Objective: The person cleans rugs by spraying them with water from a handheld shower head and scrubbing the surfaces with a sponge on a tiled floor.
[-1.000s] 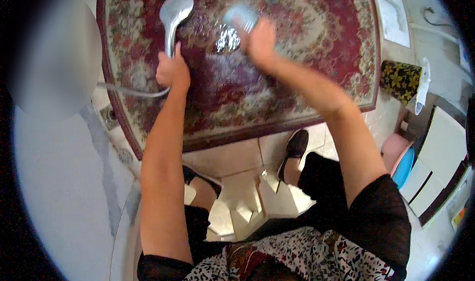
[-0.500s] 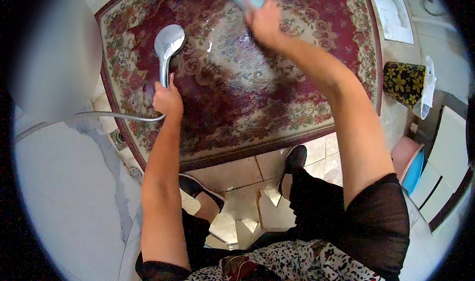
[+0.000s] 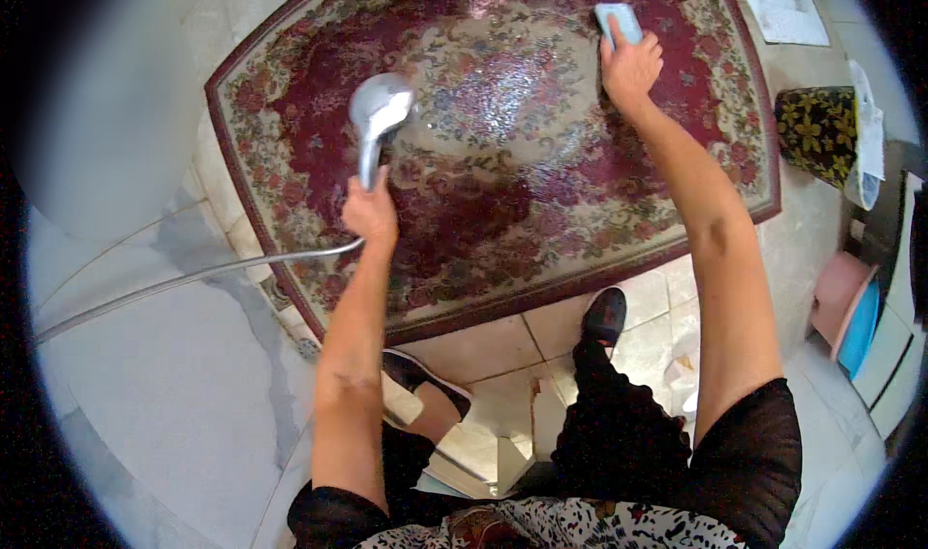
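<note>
A dark red rug (image 3: 464, 240) with a beige floral medallion and border lies on the floor before me, shiny with water near its middle. My left hand (image 3: 371, 209) is closed round the handle of a chrome shower head (image 3: 380, 104), held above the rug's left half. From below that hand a metal hose (image 3: 208, 276) runs off to the left. Over on the right of the medallion, my right hand (image 3: 633, 69) grips a pale blue rectangular scrubber (image 3: 619, 24) against the rug. The scrubber's underside is hidden, so bristles or sponge cannot be told.
Beyond the rug's right edge stands a black bin (image 3: 817, 133) with yellow flowers and a white liner. A white squat toilet (image 3: 781, 6) is behind it. Pink (image 3: 839, 293) and blue basins (image 3: 861, 329) sit nearer. Pale tiles (image 3: 483, 351) lie under my shoes.
My right hand has swept the scrubber rightward and a little nearer, from the medallion's far side to its right. The shower head has shifted slightly right. The whole view has also moved.
</note>
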`<action>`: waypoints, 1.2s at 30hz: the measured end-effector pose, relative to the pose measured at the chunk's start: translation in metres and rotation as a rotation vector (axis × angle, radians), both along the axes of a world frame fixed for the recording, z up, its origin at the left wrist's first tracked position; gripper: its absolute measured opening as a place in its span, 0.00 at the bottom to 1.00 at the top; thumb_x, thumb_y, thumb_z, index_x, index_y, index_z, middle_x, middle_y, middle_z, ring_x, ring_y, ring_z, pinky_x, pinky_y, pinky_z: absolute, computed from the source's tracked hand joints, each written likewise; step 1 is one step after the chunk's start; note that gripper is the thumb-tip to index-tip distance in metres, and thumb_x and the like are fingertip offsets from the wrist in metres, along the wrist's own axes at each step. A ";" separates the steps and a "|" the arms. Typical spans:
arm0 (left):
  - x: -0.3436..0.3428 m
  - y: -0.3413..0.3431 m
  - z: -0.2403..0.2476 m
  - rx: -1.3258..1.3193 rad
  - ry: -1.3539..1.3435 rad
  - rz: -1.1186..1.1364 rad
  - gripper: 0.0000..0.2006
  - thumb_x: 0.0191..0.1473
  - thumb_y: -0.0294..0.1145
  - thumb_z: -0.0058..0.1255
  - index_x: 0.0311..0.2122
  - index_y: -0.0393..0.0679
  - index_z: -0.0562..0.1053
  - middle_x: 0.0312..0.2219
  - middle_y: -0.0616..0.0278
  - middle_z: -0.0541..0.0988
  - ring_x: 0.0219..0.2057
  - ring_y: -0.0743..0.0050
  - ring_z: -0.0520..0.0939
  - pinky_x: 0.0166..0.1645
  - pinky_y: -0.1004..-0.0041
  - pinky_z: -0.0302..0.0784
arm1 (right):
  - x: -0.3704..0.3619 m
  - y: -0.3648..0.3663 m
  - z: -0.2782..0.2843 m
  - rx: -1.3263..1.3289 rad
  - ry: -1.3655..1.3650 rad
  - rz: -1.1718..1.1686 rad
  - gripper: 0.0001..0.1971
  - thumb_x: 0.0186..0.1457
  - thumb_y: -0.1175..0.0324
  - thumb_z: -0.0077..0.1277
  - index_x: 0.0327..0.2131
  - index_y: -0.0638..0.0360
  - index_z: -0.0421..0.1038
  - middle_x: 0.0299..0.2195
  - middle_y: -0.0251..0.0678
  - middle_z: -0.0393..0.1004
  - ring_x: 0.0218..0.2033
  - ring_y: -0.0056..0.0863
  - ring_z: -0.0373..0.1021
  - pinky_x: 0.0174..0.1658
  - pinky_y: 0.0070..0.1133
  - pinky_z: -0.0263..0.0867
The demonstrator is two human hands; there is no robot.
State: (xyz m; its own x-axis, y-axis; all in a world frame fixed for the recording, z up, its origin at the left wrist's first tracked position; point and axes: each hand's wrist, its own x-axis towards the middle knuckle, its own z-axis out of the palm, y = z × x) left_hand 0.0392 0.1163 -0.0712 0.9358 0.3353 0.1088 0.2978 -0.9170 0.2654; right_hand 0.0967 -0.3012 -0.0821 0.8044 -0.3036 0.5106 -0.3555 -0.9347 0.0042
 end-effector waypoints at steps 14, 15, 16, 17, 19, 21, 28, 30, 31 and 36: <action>0.050 -0.036 0.003 -0.692 -0.232 0.127 0.19 0.48 0.44 0.55 0.28 0.33 0.73 0.22 0.57 0.77 0.22 0.69 0.73 0.31 0.66 0.68 | 0.055 0.261 0.011 0.240 0.094 1.056 0.11 0.47 0.63 0.48 0.37 0.44 0.71 0.38 0.38 0.67 0.36 0.36 0.67 0.38 0.34 0.63; 0.049 -0.052 0.007 -0.587 -0.133 0.129 0.19 0.47 0.45 0.56 0.27 0.34 0.73 0.21 0.56 0.76 0.22 0.67 0.73 0.31 0.66 0.68 | 0.066 0.232 0.006 0.424 0.341 0.794 0.10 0.52 0.61 0.44 0.38 0.36 0.70 0.36 0.40 0.67 0.38 0.37 0.66 0.39 0.35 0.62; 0.053 -0.075 0.005 -0.627 -0.126 0.113 0.19 0.47 0.45 0.56 0.27 0.34 0.73 0.21 0.56 0.76 0.22 0.67 0.73 0.31 0.66 0.68 | 0.075 0.178 -0.009 0.500 0.119 0.681 0.20 0.51 0.48 0.43 0.34 0.54 0.72 0.36 0.47 0.69 0.39 0.45 0.66 0.42 0.39 0.62; 0.052 -0.047 0.005 -0.540 -0.067 0.039 0.20 0.46 0.46 0.56 0.27 0.35 0.73 0.20 0.56 0.76 0.21 0.65 0.73 0.30 0.65 0.68 | 0.072 0.174 0.005 0.970 0.066 0.332 0.24 0.51 0.44 0.42 0.32 0.58 0.72 0.36 0.50 0.69 0.38 0.49 0.65 0.42 0.38 0.61; 0.052 -0.070 0.002 -0.570 -0.013 -0.166 0.22 0.43 0.50 0.57 0.27 0.37 0.72 0.19 0.52 0.75 0.20 0.58 0.73 0.31 0.64 0.68 | 0.060 0.062 -0.011 0.315 0.008 0.295 0.19 0.47 0.61 0.50 0.45 0.35 0.68 0.35 0.43 0.67 0.35 0.38 0.65 0.31 0.31 0.60; 0.051 -0.037 0.017 -0.262 0.089 -0.309 0.23 0.42 0.51 0.57 0.27 0.37 0.73 0.19 0.50 0.75 0.20 0.55 0.73 0.30 0.64 0.68 | 0.031 0.058 0.029 0.999 0.021 -0.177 0.21 0.45 0.60 0.52 0.45 0.52 0.67 0.39 0.51 0.64 0.39 0.46 0.61 0.41 0.35 0.57; 0.019 -0.108 0.020 -0.489 0.377 -0.565 0.22 0.42 0.51 0.58 0.25 0.37 0.73 0.13 0.58 0.71 0.18 0.75 0.68 0.27 0.71 0.67 | -0.107 0.046 0.002 0.049 0.161 0.194 0.21 0.44 0.63 0.51 0.45 0.33 0.68 0.33 0.40 0.68 0.31 0.38 0.65 0.29 0.31 0.58; 0.001 -0.078 0.004 -0.621 0.241 -0.448 0.24 0.40 0.53 0.59 0.26 0.37 0.73 0.14 0.59 0.70 0.18 0.75 0.66 0.28 0.72 0.66 | -0.171 0.122 -0.009 0.630 0.249 0.393 0.20 0.44 0.63 0.49 0.45 0.35 0.67 0.37 0.44 0.65 0.33 0.38 0.63 0.30 0.29 0.58; -0.002 -0.057 0.007 -0.584 0.265 -0.430 0.24 0.40 0.53 0.59 0.26 0.37 0.73 0.14 0.59 0.70 0.18 0.75 0.66 0.28 0.72 0.66 | -0.195 0.157 0.008 0.340 0.397 0.597 0.24 0.44 0.65 0.48 0.48 0.33 0.63 0.39 0.46 0.65 0.32 0.38 0.64 0.30 0.29 0.59; -0.036 -0.044 0.000 -0.482 0.378 -0.442 0.23 0.39 0.53 0.60 0.23 0.38 0.72 0.11 0.63 0.67 0.16 0.76 0.64 0.25 0.74 0.65 | -0.268 0.196 -0.001 0.515 0.476 1.212 0.24 0.48 0.71 0.41 0.50 0.32 0.62 0.48 0.44 0.62 0.41 0.37 0.63 0.41 0.28 0.60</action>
